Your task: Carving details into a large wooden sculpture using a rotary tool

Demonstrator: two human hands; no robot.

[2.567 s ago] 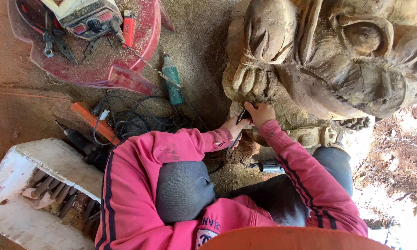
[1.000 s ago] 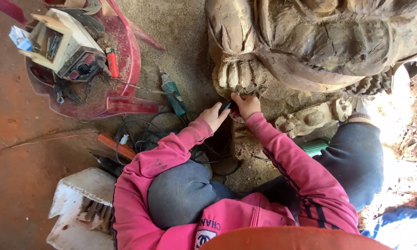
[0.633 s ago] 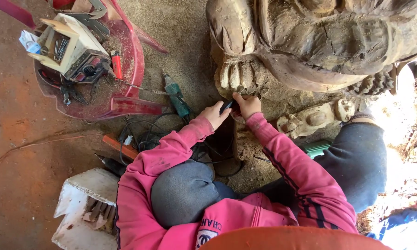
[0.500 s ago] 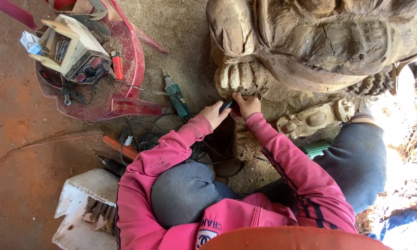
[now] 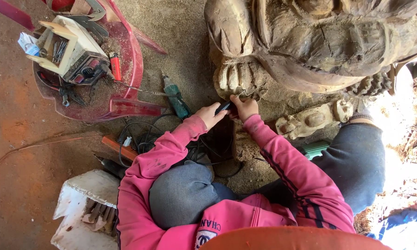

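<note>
Carving tool (image 5: 224, 107) gripped by left hand (image 5: 210, 114) and right hand (image 5: 243, 107) against wooden sculpture (image 5: 319, 41), green power tool (image 5: 176, 96) at 9 o'clock, red chair (image 5: 125, 78) beyond.

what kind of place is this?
Most likely an open-air woodcarving workshop on bare ground. A large carved wooden statue stands on the dirt, a red plastic chair holds hand tools, and both hands, left hand and right hand, hold a small dark tool at its base.

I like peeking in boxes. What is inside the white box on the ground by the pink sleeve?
The white box holds a row of dusty tool handles. What kind of tools they are is unclear, and the sleeve covers the box's right end.
</note>
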